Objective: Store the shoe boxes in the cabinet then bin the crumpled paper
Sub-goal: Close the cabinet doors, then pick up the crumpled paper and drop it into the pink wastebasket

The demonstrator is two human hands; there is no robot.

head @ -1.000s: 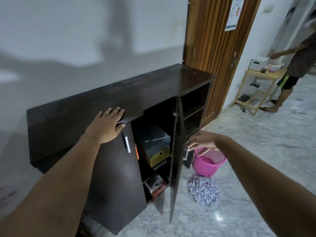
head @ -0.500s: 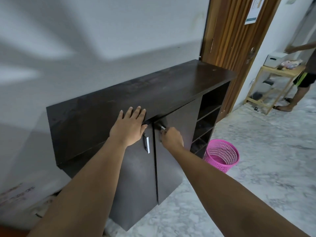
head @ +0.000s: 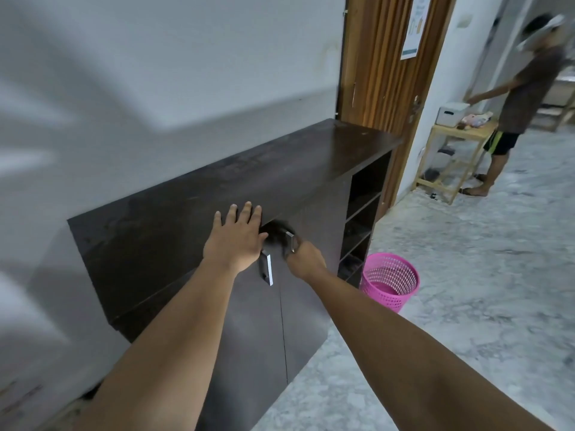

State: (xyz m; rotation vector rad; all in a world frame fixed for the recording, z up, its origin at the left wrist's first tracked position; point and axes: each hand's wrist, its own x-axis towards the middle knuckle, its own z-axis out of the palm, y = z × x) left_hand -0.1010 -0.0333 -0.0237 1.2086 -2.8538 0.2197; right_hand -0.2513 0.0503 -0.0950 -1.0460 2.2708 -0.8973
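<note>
Both doors of the dark brown wooden cabinet (head: 193, 231) are now shut. A sec ago the right door stood wide open w/ shoe boxes stacked on the shelves inside; half a sec ago it was nearly closed. So the boxes are inside the cabinet, out of sight behind the doors. I'd call the storing part done.

My left hand (head: 235, 241) lies flat on the cabinet's top front edge, fingers straight, gripping nothing, same spot as before. My right hand (head: 303, 259) is at the silver bar handle of the right door (head: 290, 241); it looks curled round it, though the fingers are blurred and mostly hidden, so not 100% sure.

The pink plastic mesh basket (head: 389, 283) stands on the grey marble floor (head: 466, 290) just right of the cabinet, beside its open shelves. The crumpled paper lay on the floor in front of the cabinet, near the basket, a sec ago; can't see it now, prob hidden by my right forearm. That's what's left: let go of the handle, pick up the paper, drop it in the basket.

Beyond the cabinet, past the ribbed wooden door (head: 382, 63), another person (head: 522, 98) stands at a small light wood table (head: 451, 132).
</note>
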